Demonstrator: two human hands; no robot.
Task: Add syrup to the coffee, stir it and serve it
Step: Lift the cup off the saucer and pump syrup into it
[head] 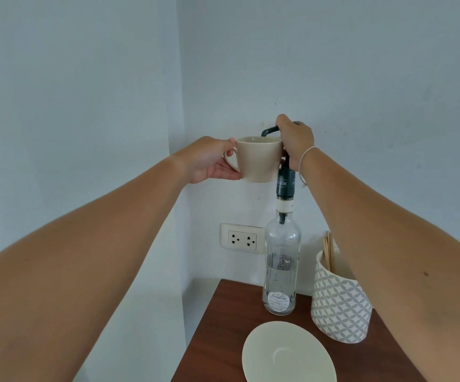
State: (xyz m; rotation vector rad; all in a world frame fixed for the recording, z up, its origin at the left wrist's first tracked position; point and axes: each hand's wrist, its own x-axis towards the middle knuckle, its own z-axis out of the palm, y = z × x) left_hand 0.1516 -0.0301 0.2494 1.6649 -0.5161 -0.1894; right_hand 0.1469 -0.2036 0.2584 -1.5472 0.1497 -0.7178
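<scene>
So mid-frame, left hand [209,161] is gripping the cup [259,158] under the spout while right hand [296,139] is clamping the syrup pump [270,130]; next, push down steadily.

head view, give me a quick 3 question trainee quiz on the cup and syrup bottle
1. True or false: the left hand holds the cup by its handle, up under the pump spout.
2. Which hand is on the pump of the bottle? A) left B) right C) neither
3. What lies on the table in front of the bottle?

Key: 1. True. 2. B, the right hand grips the pump head. 3. A saucer, with nothing on it; the patterned pot of sticks stands to its right.
</scene>
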